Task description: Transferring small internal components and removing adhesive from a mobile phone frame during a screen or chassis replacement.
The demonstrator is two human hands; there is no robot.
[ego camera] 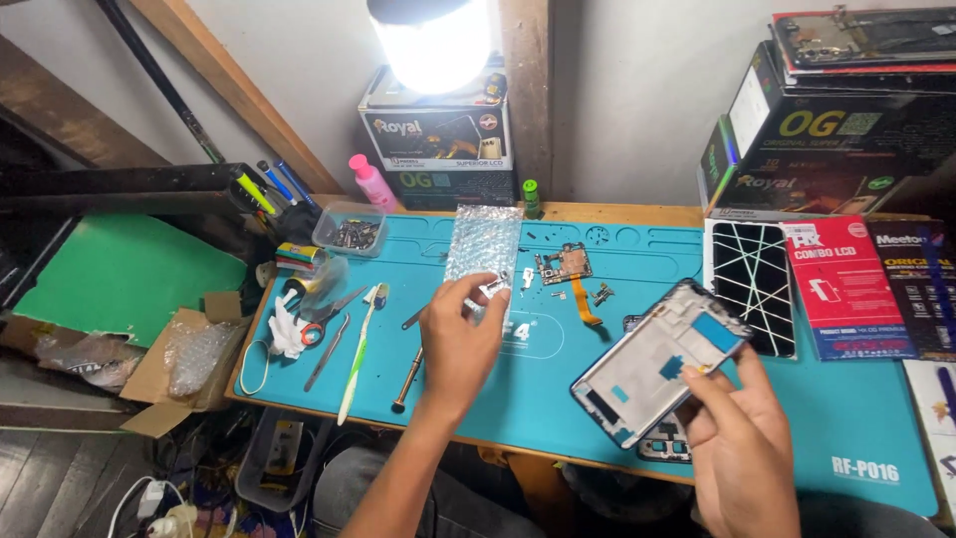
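Right, I am looking down over the wide teal silicone work mat (597, 399), which is covering most of the wooden bench. My right hand (742, 453) is pinching the lower corner of the silver rectangular phone frame (657, 364) between thumb and fingers, holding it tilted above the mat's right half. My left hand (460, 344) is curling over the mat's middle, fingertips closing on a small shiny metal part (495, 287), just below the clear bubble-wrap pouch (483, 244). Beyond that the small circuit board with its orange flex cable (568, 269) is lying flat. Further left, the white-and-green toothbrush (358, 354), red-handled scissors (324, 319) and slim metal tweezers (327, 351) are resting side by side.
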